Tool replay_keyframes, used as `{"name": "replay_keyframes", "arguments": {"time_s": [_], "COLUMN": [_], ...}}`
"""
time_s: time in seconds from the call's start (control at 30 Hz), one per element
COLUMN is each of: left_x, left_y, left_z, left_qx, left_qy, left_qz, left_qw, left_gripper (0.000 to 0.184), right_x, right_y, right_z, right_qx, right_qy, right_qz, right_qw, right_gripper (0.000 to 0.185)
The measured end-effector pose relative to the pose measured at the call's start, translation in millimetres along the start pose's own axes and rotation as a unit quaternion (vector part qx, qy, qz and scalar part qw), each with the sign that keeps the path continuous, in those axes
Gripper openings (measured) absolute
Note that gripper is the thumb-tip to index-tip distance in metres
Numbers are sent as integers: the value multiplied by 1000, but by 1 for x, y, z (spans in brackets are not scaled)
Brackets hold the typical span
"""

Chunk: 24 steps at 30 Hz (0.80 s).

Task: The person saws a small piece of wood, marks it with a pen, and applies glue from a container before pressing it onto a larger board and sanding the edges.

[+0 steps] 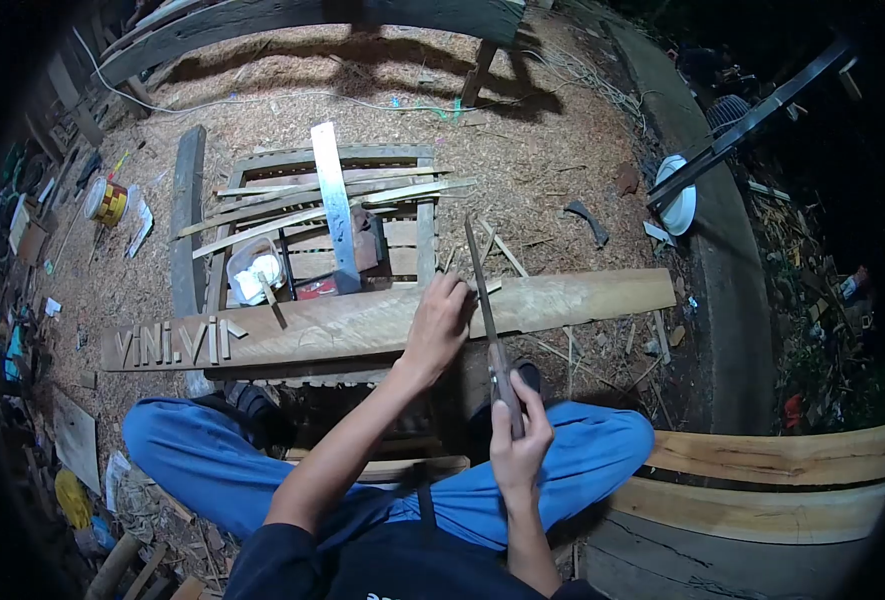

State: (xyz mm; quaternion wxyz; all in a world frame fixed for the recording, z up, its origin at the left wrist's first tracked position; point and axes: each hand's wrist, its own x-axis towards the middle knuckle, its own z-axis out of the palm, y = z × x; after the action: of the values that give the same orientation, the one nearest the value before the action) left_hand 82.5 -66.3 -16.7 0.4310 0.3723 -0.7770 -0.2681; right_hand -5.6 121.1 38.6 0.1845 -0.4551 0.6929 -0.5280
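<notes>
My right hand is closed round the wooden handle of a long narrow-bladed tool, its dark blade pointing away from me across a long board. Whether the blade has teeth cannot be made out. Close to the blade's left side, my left hand is closed over the board, and a thin pale wood strip pokes out by its fingertips. Most of that strip is hidden. Raised wooden letters reading roughly "VINI.VI" and a partial letter stand on the board's left end.
Beyond the board, a slatted wooden frame carries long thin strips, a metal straightedge and a tub of white paste. A bench stands farther back. Planks lie at right. Wood shavings cover the ground.
</notes>
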Motion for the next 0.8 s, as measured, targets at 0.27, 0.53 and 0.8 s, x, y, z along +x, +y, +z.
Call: {"name": "replay_keyframes", "arguments": {"time_s": [0.27,0.53,0.8], "left_x": [0,2,7], "left_y": [0,3,-6], "left_z": [-8,-27,-25], "left_qx": [27,10,-5], "left_qy": [15,-7,-24], "left_qz": [17,0,28], "left_qw": [999,1000,999], "left_gripper": [17,16,14], "right_x": [-1,10,21], "right_y": [-7,-7,-13], "right_z": [-7,10,27], "right_qx": [101,88,69], "right_qy": [46,-10,-12], "right_qz": [86,89,51], "right_qw": [990,992,996], "right_gripper": [40,44,44]}}
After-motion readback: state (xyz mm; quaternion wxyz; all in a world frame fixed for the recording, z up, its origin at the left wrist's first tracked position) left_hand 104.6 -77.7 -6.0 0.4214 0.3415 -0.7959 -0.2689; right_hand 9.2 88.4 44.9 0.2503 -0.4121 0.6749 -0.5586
